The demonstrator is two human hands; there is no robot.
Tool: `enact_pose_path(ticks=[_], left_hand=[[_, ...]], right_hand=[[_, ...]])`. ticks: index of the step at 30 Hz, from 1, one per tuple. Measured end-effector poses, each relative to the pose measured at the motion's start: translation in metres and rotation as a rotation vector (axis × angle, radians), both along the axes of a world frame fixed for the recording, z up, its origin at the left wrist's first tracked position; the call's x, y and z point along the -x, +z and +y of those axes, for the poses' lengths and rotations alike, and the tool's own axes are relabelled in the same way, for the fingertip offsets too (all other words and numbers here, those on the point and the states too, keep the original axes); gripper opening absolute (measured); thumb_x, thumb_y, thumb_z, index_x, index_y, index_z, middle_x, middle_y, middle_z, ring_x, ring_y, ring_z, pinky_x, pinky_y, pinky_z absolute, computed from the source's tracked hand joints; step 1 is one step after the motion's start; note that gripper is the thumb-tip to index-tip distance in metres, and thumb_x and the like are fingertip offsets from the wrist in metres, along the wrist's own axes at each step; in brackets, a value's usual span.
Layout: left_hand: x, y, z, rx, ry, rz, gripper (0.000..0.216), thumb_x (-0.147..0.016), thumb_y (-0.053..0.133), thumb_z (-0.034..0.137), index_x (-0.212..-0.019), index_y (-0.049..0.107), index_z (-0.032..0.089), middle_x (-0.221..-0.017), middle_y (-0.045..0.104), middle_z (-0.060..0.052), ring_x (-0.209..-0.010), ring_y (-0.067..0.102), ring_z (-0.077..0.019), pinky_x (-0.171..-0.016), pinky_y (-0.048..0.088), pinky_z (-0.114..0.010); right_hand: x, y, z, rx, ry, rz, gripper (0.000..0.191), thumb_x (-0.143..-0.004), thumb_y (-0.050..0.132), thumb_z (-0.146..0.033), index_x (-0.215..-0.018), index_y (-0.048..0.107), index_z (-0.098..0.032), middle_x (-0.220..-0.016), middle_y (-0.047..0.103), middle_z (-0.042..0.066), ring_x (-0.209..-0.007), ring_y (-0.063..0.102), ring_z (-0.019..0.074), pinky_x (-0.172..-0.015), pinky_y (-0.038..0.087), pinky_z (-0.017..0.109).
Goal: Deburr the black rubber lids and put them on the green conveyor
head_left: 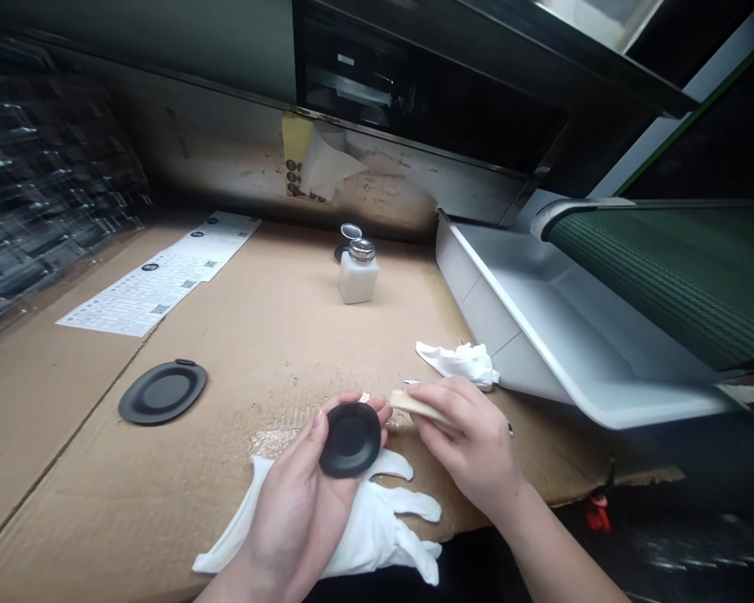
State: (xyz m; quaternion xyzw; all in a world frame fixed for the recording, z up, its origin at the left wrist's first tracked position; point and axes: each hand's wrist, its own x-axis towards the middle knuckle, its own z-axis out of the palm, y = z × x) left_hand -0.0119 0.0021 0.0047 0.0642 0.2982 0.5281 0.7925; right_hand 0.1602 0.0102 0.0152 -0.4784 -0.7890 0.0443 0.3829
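Black, rounded, dished disc (pixel 350 440), cradled in left hand (pixel 317 494), beige piece (pixel 422 408) pinched in right hand (pixel 474 444)

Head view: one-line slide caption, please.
The left hand holds a rounded black piece, the right hand a beige piece, near a white glove.

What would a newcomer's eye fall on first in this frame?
Probably the dark round piece in the left hand, with the right hand pinching a pale piece just to its right. A white glove lies partly under the left hand on the cardboard. At right, a large pale tray also stands out.
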Motion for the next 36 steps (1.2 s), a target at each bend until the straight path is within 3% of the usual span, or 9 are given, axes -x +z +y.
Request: enact_pose_path(ticks=[6,13,21,25,31,36], left_hand=[[-0.001,-0.005,-0.001,-0.039,-0.009,-0.043,0.024,-0.087,0.047,0.03,-0.099,0.059,0.014,-0.107,0.064,-0.013,-0.114,0.051,-0.0271,-0.102,0.033,-0.042],[-0.002,-0.001,-0.002,0.047,-0.037,-0.013,0.039,-0.085,0.048,0.032,-0.121,0.048,0.016,-0.104,0.063,-0.012,-0.107,0.055,-0.0257,-0.101,0.034,-0.042],[-0.001,-0.01,-0.001,-0.007,-0.042,-0.088,0.027,-0.087,0.045,0.031,-0.101,0.059,0.012,-0.105,0.063,-0.013,-0.109,0.053,-0.0241,-0.102,0.032,-0.039],[-0.002,-0.006,0.0,0.019,-0.049,-0.102,0.032,-0.087,0.042,0.037,-0.099,0.062,0.014,-0.103,0.063,-0.011,-0.11,0.052,-0.0245,-0.101,0.033,-0.038],[-0.004,-0.003,0.001,-0.078,-0.025,-0.093,0.043,-0.091,0.032,0.038,-0.091,0.065,0.012,-0.101,0.064,-0.009,-0.113,0.049,-0.023,-0.102,0.033,-0.034],[-0.001,-0.004,-0.001,-0.013,-0.054,-0.115,0.045,-0.087,0.035,0.049,-0.097,0.062,0.014,-0.101,0.064,-0.01,-0.11,0.052,-0.024,-0.101,0.033,-0.036]], right_hand=[[0.0,-0.01,-0.017,0.047,0.207,0.006,0.022,-0.085,0.051,-0.011,-0.1,0.063,-0.022,-0.085,0.066,0.001,-0.074,0.055,0.0128,-0.067,0.045,0.028],[0.046,-0.016,-0.026,-0.121,0.127,0.048,0.015,-0.082,0.056,-0.014,-0.089,0.066,-0.022,-0.071,0.064,0.0,-0.063,0.052,0.0113,-0.057,0.042,0.025],[0.016,-0.014,-0.025,-0.005,0.139,-0.027,0.015,-0.083,0.055,-0.013,-0.092,0.065,-0.019,-0.074,0.064,0.002,-0.066,0.052,0.0117,-0.057,0.042,0.025],[0.038,-0.009,-0.019,-0.063,0.171,0.001,0.016,-0.084,0.053,-0.013,-0.088,0.065,-0.022,-0.071,0.064,0.0,-0.065,0.052,0.0114,-0.059,0.042,0.025],[0.066,-0.008,0.001,-0.034,-0.044,0.069,0.017,-0.085,0.05,-0.015,-0.094,0.064,-0.018,-0.072,0.062,0.002,-0.066,0.052,0.0127,-0.061,0.042,0.026],[0.059,-0.006,-0.018,0.008,0.133,0.041,0.017,-0.086,0.048,-0.014,-0.094,0.063,-0.019,-0.074,0.063,0.002,-0.07,0.054,0.0124,-0.065,0.043,0.026]])
